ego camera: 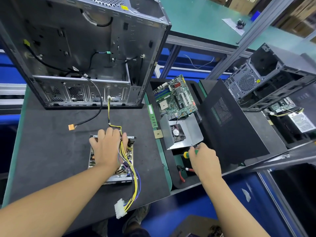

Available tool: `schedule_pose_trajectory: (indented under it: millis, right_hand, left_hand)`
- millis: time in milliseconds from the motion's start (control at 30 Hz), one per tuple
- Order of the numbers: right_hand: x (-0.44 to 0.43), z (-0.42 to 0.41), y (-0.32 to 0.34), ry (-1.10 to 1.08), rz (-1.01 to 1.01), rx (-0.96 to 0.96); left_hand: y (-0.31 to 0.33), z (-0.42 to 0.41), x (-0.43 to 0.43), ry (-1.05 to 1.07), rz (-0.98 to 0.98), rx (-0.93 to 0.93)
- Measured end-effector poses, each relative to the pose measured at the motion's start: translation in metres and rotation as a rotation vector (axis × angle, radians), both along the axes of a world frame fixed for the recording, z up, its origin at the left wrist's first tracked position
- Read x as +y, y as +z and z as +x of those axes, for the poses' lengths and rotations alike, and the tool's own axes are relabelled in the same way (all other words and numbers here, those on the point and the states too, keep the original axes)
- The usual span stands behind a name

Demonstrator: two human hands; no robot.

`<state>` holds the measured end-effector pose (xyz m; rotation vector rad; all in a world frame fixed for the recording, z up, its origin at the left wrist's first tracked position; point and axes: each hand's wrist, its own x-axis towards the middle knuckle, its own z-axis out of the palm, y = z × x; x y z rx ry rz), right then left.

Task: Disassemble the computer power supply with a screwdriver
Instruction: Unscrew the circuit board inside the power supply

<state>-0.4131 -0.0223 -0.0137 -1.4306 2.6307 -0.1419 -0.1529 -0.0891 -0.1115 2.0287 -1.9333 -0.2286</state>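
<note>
The opened power supply [95,161] lies on the black mat, its circuit board and coils exposed. A bundle of yellow and purple wires [131,175] runs from it to a white connector [120,208] near the table's front edge. My left hand [109,147] lies on top of the supply, fingers curled over its far edge and the wires. My right hand [203,159] is off to the right over a black tray, gripping a green and yellow screwdriver [189,153]. The supply's metal cover with its fan [181,132] sits just beyond that hand.
An empty computer case [82,53] stands behind the supply, cables trailing onto the mat [51,151]. A motherboard [174,96], a memory stick [152,115], red-handled pliers [182,175] and a black side panel [227,124] lie to the right. Another case [266,74] stands at far right.
</note>
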Motion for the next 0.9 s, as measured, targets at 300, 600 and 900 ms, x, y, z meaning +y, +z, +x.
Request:
schedule_pose_trajectory:
  millis: [300, 600, 900]
  right_hand:
    - [-0.012, 0.065, 0.015, 0.365, -0.065, -0.431]
    - [-0.017, 0.091, 0.005, 0.48, 0.004, -0.409]
    - [-0.02, 0.091, 0.009, 0.457, -0.013, -0.367]
  left_hand:
    - [-0.007, 0.017, -0.003, -0.007, -0.036, 0.076]
    - [-0.013, 0.056, -0.002, -0.293, 0.09, 0.214]
    - [0.055, 0.08, -0.012, -0.518, -0.034, 0.272]
